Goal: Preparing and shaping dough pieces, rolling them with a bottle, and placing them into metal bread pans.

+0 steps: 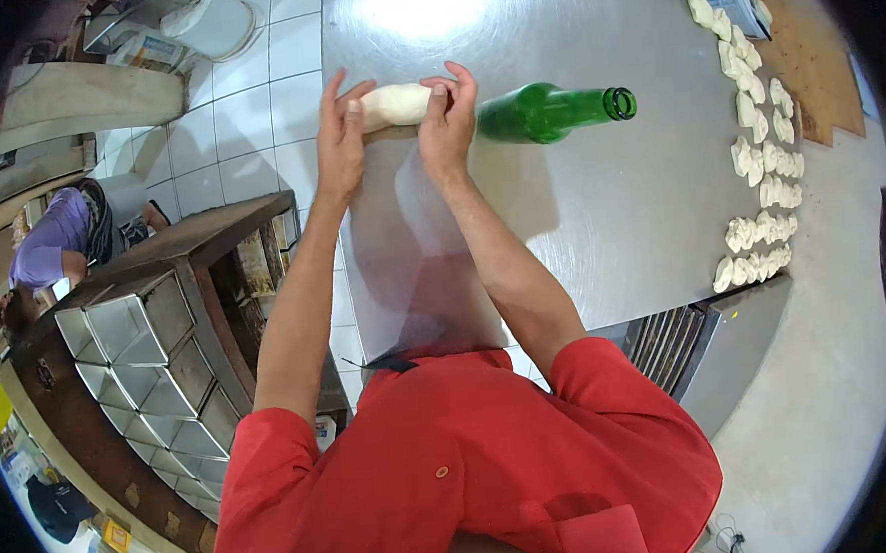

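Note:
On the steel table [622, 247] a pale, smooth roll of dough [394, 106] lies crosswise between my two hands. My left hand [341, 147] grips its left end, fingers curved up past it and thumb against it. My right hand [445, 126] holds the right end, thumb along the front and fingers bent over. A green glass bottle [535, 116] lies on its side just right of my right hand, its open neck pointing right.
Rows of shaped dough pieces [761, 230] line the table's right edge, near a plastic tub [735, 11] and wooden board [803, 77]. Metal tins [140, 332] sit on a dark rack [220, 228] at left. Another person [60, 236] in purple bends beyond it.

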`<state>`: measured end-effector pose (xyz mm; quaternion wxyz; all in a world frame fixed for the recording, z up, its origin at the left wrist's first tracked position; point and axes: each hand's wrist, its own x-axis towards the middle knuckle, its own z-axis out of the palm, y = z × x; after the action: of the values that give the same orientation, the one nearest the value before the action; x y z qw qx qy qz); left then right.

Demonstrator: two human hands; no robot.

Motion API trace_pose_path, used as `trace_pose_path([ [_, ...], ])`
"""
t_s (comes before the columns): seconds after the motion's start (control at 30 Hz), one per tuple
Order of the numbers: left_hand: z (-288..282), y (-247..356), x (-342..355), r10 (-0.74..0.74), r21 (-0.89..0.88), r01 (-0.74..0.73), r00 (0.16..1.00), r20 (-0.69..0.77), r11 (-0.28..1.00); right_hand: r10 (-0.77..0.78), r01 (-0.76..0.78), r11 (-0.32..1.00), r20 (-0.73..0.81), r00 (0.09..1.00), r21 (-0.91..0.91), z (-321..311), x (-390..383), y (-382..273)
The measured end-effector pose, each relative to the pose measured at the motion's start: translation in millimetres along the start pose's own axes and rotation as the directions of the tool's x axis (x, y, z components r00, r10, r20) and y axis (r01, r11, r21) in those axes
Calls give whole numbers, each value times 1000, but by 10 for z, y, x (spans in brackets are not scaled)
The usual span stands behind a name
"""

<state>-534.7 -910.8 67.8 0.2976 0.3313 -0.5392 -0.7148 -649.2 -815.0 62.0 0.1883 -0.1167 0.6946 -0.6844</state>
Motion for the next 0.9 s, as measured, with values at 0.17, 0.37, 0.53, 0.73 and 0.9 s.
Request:
trace_pose_path([
  [0.17, -376, 110, 214, -3, 566, -286, 891, 454, 773, -392, 594, 542, 446, 805, -595, -253, -25, -90],
  [0.37, -528, 453, 644, -96, 710, -435, 814, 573, 553, -317, 605, 669, 571, 757, -431, -210, 296, -227],
  [0.53, -524, 219, 255, 330, 704, -567, 823, 462, 428, -388, 580, 736, 484, 785, -350, -96, 139, -200],
  [0.73, -372, 67, 102, 192, 581, -179, 981, 39, 794, -128, 190, 933, 211, 969, -307, -61, 98, -84],
  [0.9, -552, 247, 432, -129, 644, -18, 975, 181, 765, -69, 126, 916, 160, 985, -382, -17, 183, -4],
])
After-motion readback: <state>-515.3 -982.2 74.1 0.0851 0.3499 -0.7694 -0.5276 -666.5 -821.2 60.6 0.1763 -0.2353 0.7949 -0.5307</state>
